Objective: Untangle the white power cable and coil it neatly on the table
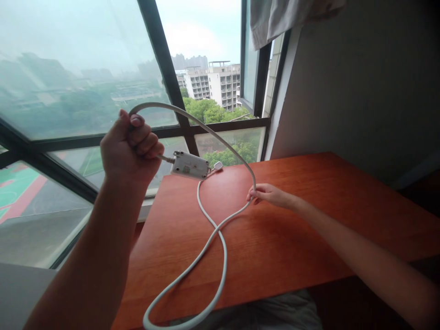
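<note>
My left hand [129,147] is raised in a fist, closed around a white cable [209,133] close to where it enters a small white power strip [190,165]. The strip hangs in the air beside that hand, above the far left corner of a reddish wooden table [309,215]. From my fist the cable arches up and over to my right hand [266,194], which pinches it just above the tabletop. Below that it crosses itself, loops over the table and hangs past the near edge. A white plug [217,166] lies by the strip.
A large window with dark frames [172,78] fills the left and back, with buildings and trees outside. A grey wall [360,82] stands to the right of the table. Pale cloth [275,18] hangs at the top by the window corner.
</note>
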A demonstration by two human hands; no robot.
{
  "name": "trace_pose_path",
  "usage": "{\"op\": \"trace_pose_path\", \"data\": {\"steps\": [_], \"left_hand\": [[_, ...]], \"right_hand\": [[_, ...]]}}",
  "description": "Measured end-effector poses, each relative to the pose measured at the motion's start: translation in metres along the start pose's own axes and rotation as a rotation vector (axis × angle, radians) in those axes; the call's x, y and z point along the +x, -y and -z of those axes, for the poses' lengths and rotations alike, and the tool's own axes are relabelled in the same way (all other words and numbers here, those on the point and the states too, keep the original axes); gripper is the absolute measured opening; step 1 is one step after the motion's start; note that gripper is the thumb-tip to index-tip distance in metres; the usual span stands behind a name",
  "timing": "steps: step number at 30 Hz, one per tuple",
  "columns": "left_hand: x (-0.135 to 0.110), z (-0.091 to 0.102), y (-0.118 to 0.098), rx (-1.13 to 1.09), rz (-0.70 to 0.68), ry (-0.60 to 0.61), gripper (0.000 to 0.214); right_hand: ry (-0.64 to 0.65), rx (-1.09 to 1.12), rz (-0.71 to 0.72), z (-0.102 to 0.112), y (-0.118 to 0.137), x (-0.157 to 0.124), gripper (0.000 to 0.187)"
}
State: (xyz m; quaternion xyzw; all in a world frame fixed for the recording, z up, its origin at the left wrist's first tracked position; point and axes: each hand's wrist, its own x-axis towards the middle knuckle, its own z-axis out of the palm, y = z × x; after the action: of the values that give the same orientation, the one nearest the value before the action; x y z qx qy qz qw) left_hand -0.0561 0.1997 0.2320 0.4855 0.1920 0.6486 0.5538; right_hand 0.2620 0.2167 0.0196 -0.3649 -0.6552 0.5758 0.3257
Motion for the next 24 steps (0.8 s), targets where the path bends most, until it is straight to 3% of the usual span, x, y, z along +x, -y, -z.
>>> {"op": "trace_pose_path", "data": {"steps": [4, 9, 14, 19, 24], "left_hand": [[-0.008, 0.010, 0.010, 0.082, -0.040, -0.040, 0.037], [-0.029, 0.016, 0.046, 0.201, -0.030, 0.038, 0.025], [-0.045, 0.017, 0.080, 0.258, 0.126, 0.140, 0.014], [-0.042, 0.013, 0.087, 0.279, 0.178, 0.091, 0.018], [-0.032, 0.009, 0.079, 0.720, 0.179, 0.119, 0.024]], "right_hand": [[-0.277, 0.064, 0.036, -0.003, 0.013, 0.001, 0.035], [-0.518, 0.202, 0.001, -0.006, 0.050, 0.004, 0.016], [-0.550, 0.432, -0.021, -0.015, 0.068, 0.010, 0.016], [-0.620, 0.647, 0.044, -0.029, 0.081, 0.016, 0.017], [-0.698, 0.613, 0.130, -0.031, 0.095, 0.022, 0.015]]}}
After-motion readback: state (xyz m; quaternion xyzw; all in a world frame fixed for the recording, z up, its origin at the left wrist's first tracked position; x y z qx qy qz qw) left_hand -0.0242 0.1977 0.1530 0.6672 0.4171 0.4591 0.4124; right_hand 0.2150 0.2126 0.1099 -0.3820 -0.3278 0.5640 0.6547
